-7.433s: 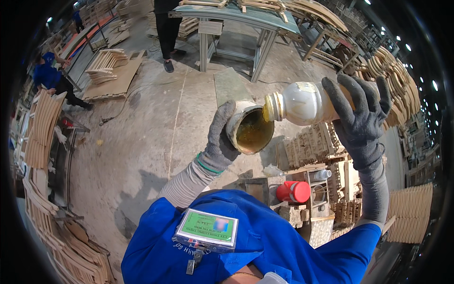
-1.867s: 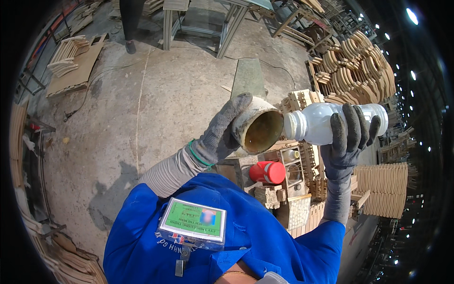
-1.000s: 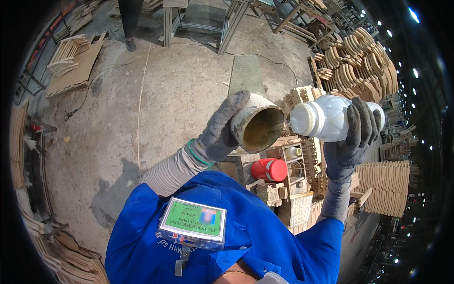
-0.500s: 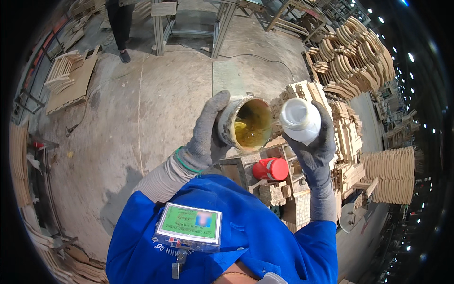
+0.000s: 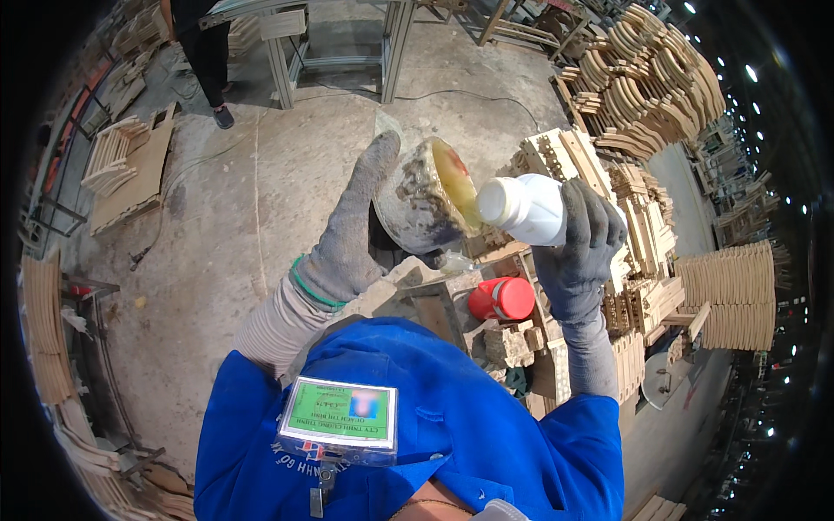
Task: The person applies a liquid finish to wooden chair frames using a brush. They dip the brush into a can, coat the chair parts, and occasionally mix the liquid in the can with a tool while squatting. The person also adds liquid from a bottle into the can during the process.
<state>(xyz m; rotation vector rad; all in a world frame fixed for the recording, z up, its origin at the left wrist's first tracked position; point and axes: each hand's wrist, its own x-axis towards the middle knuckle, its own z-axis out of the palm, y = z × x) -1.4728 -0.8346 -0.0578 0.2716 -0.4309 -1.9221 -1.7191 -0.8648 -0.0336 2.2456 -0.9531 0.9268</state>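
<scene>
My left hand (image 5: pixel 347 226), in a grey knit glove, grips a round pot (image 5: pixel 415 204) from its left side. The pot's outside is crusted with dried material, and it is tilted so its mouth faces right. Yellowish residue coats the part of its inside wall that shows. In my right hand (image 5: pixel 582 239), also gloved, is a white plastic bottle (image 5: pixel 537 208), tipped over with its top end pointing left. That end is close beside the pot's rim. Whether anything flows from the bottle I cannot make out.
Below the pot, a red container (image 5: pixel 501 300) stands on a cluttered wooden bench among wood blocks (image 5: pixel 510 346). Stacked wooden parts (image 5: pixel 641 226) line the right side, with curved pieces (image 5: pixel 651 78) behind. A metal-framed table (image 5: pixel 334 61) and a person (image 5: pixel 207 65) are at the far side.
The pot has turned, so its mouth faces right instead of toward me. The bottle has tipped from nearly upright to lying over, its top end now pointing left at the pot.
</scene>
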